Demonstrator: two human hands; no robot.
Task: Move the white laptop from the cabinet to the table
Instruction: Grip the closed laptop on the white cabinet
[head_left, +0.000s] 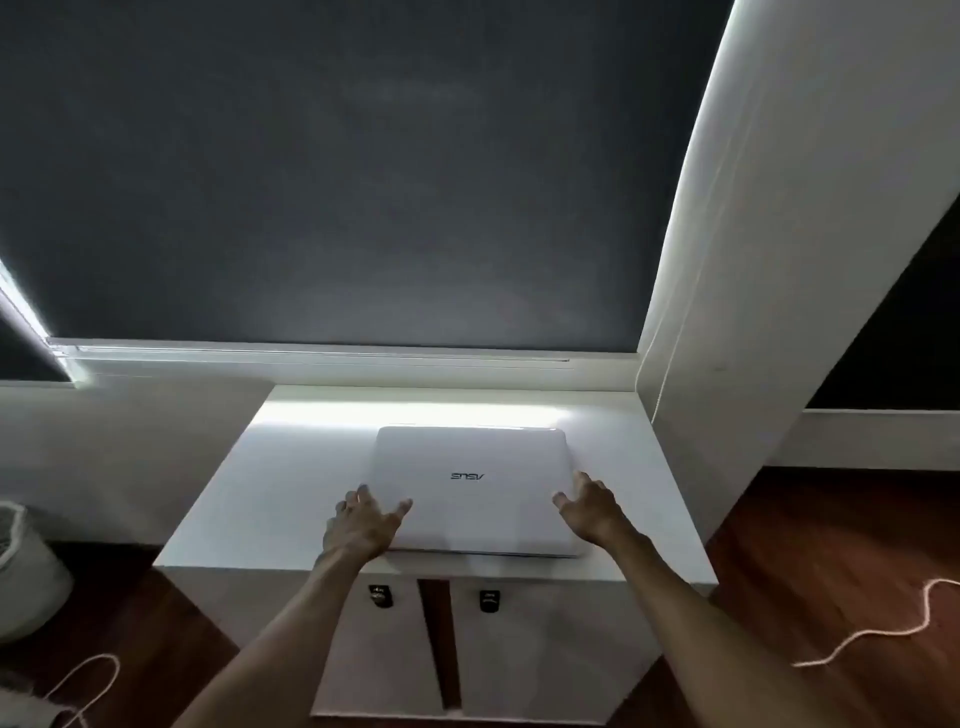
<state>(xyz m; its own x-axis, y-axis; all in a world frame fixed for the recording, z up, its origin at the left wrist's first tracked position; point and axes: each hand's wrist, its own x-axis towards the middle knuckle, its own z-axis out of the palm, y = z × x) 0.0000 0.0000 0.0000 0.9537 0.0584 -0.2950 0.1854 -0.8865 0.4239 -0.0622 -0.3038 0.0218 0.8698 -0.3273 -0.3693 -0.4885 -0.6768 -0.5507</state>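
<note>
Nearest, two bare forearms reach forward from the bottom edge over a dark wooden floor (831, 545). A pale cord (883, 631) snakes across the floor on the right, and another loop of cord (88, 675) lies at the near left beside a pale basket (26, 571).

Between the arms stands the white cabinet (260, 493), its two doors slightly apart with a dark gap between them and a small dark handle (381, 596) near the top of each.

On the cabinet top lies the white laptop (467, 452), shut, its lid logo facing away, its near edge close to the cabinet's front edge. The left hand (363, 525) rests at the laptop's near left corner with fingers spread, thumb lying over the lid. The right hand (592, 512) is at the near right corner, fingers also spread and touching the lid's right edge. Neither hand is closed around the laptop.

Beyond, a bright strip of light falls across the far part of the cabinet top, under a dark roller blind (337, 182) that covers the window. A white wall column (805, 234) rises at the far right.
</note>
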